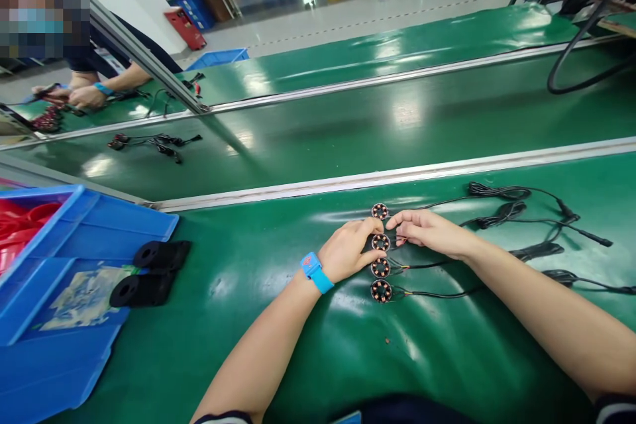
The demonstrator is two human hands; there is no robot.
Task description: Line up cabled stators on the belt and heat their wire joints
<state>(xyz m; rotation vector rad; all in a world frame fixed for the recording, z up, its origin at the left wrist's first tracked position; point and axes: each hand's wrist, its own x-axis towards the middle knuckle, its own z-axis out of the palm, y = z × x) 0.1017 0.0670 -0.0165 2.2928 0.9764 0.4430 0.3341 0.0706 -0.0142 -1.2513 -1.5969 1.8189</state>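
Ring-shaped motor stators with copper windings lie in a column on the green work surface. My left hand (348, 250), with a blue wrist strap, grips the second stator from the top (380, 242) between thumb and fingers. Just right of it, my right hand (431, 232) is closed in a pinch on that stator's thin wires (401, 239). The top stator (380, 211) lies just beyond my left fingertips. Below my left thumb are a third stator (380, 267) and the nearest stator (381, 291). Their black cables (442, 294) run off to the right.
Bundled black cables with connectors (501, 213) lie at right. At left stand blue bins (119, 225) with red parts (30, 228) and two black housings (144, 281). A metal rail (348, 183) crosses behind the stators. Beyond it, a co-worker's hands (89, 96) handle cables.
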